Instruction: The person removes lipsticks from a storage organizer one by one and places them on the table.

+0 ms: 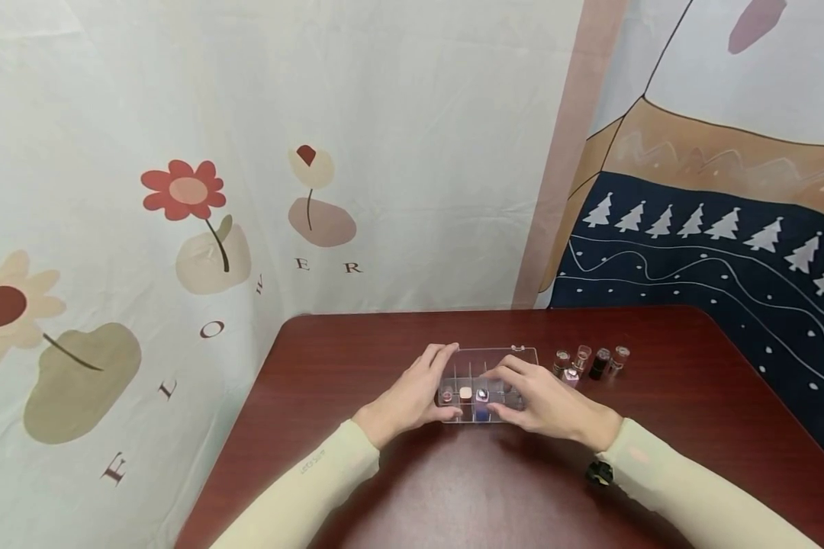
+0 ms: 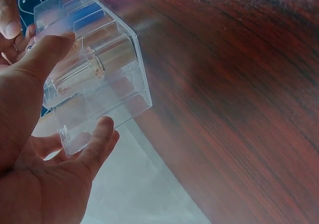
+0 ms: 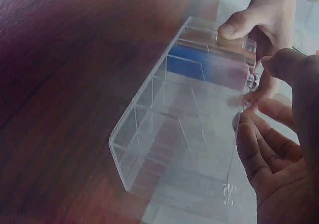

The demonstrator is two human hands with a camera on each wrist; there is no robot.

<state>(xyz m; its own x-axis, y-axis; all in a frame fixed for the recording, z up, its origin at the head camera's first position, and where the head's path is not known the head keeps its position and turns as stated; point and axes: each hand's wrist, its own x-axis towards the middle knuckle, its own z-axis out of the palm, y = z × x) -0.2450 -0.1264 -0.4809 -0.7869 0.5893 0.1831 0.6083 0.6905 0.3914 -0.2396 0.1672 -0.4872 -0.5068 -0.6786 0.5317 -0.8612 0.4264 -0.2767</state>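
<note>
A clear plastic organizer box (image 1: 484, 350) with several compartments sits on the table. My left hand (image 1: 412, 393) grips its left end, thumb along the near side and fingers at the far side. Inside stand a blue-and-pink tube with a jewel-like cap (image 3: 187, 64), a tube with a pale top (image 1: 465, 393) and a clear-topped tube (image 1: 447, 396) at the left. Over the right part hovers my right hand (image 1: 552, 400), its thumb and fingers apart beside the jewel-capped tube. In the right wrist view, its fingertips (image 3: 244, 129) are at the box's rim, and several compartments there show no tube.
To the right of the box stand several small cosmetic tubes, among them a black one (image 1: 599, 364), a clear-capped one (image 1: 619, 358) and a pink-topped one (image 1: 571, 377). The reddish-brown table (image 1: 357, 335) ends at a printed cloth wall (image 1: 412, 191).
</note>
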